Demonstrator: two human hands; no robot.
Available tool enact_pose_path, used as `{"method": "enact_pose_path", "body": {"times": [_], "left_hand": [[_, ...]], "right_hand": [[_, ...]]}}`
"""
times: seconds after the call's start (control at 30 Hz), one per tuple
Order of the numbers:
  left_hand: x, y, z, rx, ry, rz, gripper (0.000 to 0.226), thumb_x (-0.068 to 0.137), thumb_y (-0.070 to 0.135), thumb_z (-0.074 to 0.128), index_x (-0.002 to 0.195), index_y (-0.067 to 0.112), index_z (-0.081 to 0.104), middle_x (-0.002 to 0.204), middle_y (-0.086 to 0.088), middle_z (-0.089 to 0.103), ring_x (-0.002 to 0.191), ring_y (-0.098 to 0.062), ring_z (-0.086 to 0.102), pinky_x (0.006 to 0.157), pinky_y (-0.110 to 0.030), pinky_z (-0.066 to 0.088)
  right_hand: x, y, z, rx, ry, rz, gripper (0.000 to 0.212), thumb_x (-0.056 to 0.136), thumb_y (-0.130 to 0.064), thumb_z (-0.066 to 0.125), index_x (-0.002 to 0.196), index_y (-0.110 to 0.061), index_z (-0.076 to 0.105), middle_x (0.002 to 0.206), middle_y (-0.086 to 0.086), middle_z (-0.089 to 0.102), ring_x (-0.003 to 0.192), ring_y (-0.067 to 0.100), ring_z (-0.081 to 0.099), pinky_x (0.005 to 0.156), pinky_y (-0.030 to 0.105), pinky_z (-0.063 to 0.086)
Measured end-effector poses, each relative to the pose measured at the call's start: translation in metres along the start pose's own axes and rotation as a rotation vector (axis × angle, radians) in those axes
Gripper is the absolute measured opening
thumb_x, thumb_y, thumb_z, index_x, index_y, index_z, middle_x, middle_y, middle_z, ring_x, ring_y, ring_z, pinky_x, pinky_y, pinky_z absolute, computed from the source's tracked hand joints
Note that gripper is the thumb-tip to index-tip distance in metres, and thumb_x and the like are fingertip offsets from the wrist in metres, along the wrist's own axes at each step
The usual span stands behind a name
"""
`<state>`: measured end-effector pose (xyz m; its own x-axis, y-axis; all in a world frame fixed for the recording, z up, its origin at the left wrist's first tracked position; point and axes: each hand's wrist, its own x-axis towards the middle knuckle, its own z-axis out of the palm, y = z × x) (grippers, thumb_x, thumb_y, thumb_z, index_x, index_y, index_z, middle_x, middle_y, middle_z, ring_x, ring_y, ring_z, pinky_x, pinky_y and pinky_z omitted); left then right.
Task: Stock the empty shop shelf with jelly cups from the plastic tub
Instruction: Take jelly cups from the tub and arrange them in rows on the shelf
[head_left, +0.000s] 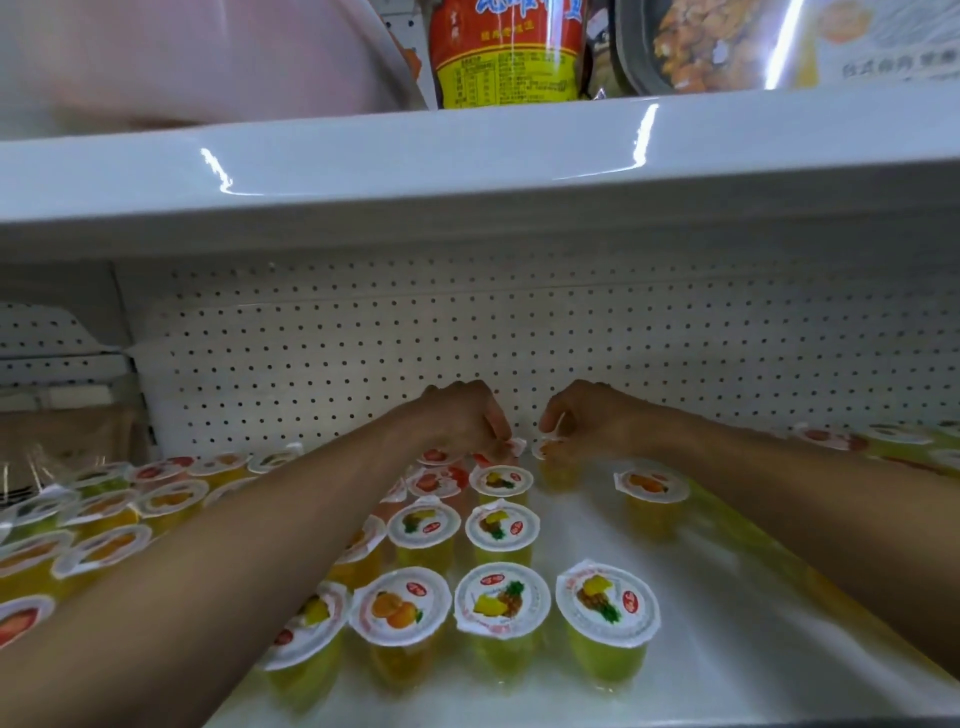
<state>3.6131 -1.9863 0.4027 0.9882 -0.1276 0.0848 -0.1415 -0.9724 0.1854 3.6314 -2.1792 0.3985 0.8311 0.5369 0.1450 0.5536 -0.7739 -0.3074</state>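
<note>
Both arms reach deep, to the far edge of the shelf (727, 597). The left hand (462, 418) has its fingers curled, pinching the lid rim of a red-lidded jelly cup (511, 447). The right hand (589, 415) does likewise, its fingers closed on the lid tab of a yellow jelly cup (551, 451). The two cups sit just beside each other, close to the pegboard back (363, 353). Detail at the fingertips is soft. The plastic tub is not in view.

Risks, as I judge them:
- Both cups are held by the thin foil lid only. A tug could peel a tab or let a cup swing and tip.
- The left forearm crosses low over the standing rows, so drawing it back carelessly could sweep the near cups (400, 605) over. They stand close together, and one falling would likely take its neighbours.
- The shelf looks glossy, so a cup set down at a tilt may slide.
- The upper shelf (467, 171) hangs low overhead and leaves little room to lift the arms.

Surface and room: a white metal shop shelf. Cups are packed in rows at left and centre, with a lone orange-lidded cup (652, 487) apart at right and more at the far right. Bare shelf shows between. Above stand a red-and-yellow packet (506, 52) and a packaged food tray (706, 47).
</note>
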Motion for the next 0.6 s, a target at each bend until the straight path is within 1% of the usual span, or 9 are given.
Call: {"method": "enact_pose_path", "body": {"times": [0.1,0.2,0.23,0.3,0.37,0.43,0.5,0.53,0.6], "left_hand": [[-0.002,0.000,0.000,-0.012,0.003,0.001,0.033,0.075,0.043,0.079,0.104,0.027,0.075,0.101,0.010,0.074,0.099,-0.012,0.065,0.103,-0.044,0.042],[-0.003,0.002,0.001,-0.003,0.003,0.009,0.033,0.076,0.045,0.078,0.105,0.028,0.075,0.104,0.011,0.074,0.101,-0.012,0.064,0.105,-0.045,0.040],[-0.004,0.002,0.001,0.005,-0.001,0.010,0.033,0.077,0.045,0.077,0.106,0.028,0.074,0.106,0.011,0.073,0.103,-0.012,0.063,0.105,-0.045,0.040],[-0.005,0.003,0.000,0.010,-0.009,0.011,0.036,0.080,0.048,0.073,0.111,0.029,0.072,0.113,0.011,0.070,0.106,-0.013,0.062,0.105,-0.043,0.041],[-0.009,0.004,-0.002,-0.005,0.012,0.022,0.036,0.083,0.050,0.069,0.113,0.030,0.071,0.118,0.012,0.068,0.107,-0.013,0.061,0.103,-0.041,0.044],[-0.016,0.006,-0.006,-0.045,0.051,0.063,0.025,0.086,0.043,0.066,0.108,0.033,0.073,0.112,0.017,0.068,0.104,-0.010,0.062,0.102,-0.041,0.045],[-0.026,0.005,-0.009,-0.075,0.066,0.103,0.018,0.089,0.040,0.064,0.104,0.036,0.074,0.100,0.023,0.066,0.101,-0.006,0.062,0.103,-0.041,0.044],[-0.032,0.005,-0.011,-0.097,0.056,0.119,0.017,0.088,0.043,0.065,0.102,0.037,0.074,0.097,0.024,0.067,0.099,-0.004,0.063,0.102,-0.041,0.046],[-0.045,0.004,-0.012,-0.165,0.005,0.156,0.017,0.087,0.045,0.067,0.099,0.036,0.075,0.096,0.023,0.071,0.093,-0.003,0.066,0.096,-0.038,0.052]], "right_hand": [[-0.002,-0.003,0.001,0.005,0.005,-0.001,0.041,0.079,-0.038,0.075,0.114,-0.020,0.063,0.109,-0.003,0.063,0.096,0.012,0.061,0.086,0.028,0.053],[-0.006,-0.002,0.001,-0.016,0.002,-0.015,0.037,0.082,-0.037,0.071,0.113,-0.018,0.066,0.114,-0.002,0.064,0.096,0.011,0.060,0.079,0.021,0.050],[-0.009,-0.001,0.001,-0.029,0.006,-0.024,0.036,0.084,-0.039,0.069,0.113,-0.018,0.067,0.117,-0.003,0.063,0.097,0.011,0.059,0.080,0.022,0.048],[-0.016,0.000,-0.004,-0.037,0.028,-0.031,0.042,0.084,-0.049,0.067,0.117,-0.022,0.065,0.123,-0.007,0.056,0.100,0.009,0.055,0.086,0.023,0.045],[-0.028,0.001,-0.014,-0.058,0.032,-0.026,0.050,0.080,-0.060,0.065,0.119,-0.027,0.064,0.121,-0.010,0.056,0.099,0.007,0.055,0.087,0.023,0.045],[-0.043,0.003,-0.029,-0.095,-0.027,-0.018,0.047,0.077,-0.065,0.063,0.112,-0.033,0.066,0.112,-0.015,0.062,0.096,0.005,0.059,0.086,0.024,0.048],[-0.061,0.002,-0.043,-0.118,-0.120,-0.007,0.038,0.076,-0.064,0.065,0.104,-0.038,0.068,0.104,-0.017,0.065,0.094,0.003,0.061,0.089,0.028,0.052],[-0.068,0.002,-0.048,-0.143,-0.173,0.011,0.038,0.076,-0.063,0.066,0.105,-0.039,0.067,0.106,-0.016,0.064,0.096,0.004,0.060,0.092,0.030,0.052],[-0.078,0.002,-0.053,-0.225,-0.274,0.077,0.048,0.076,-0.058,0.070,0.118,-0.036,0.061,0.117,-0.012,0.058,0.106,0.010,0.058,0.097,0.032,0.049]]}}
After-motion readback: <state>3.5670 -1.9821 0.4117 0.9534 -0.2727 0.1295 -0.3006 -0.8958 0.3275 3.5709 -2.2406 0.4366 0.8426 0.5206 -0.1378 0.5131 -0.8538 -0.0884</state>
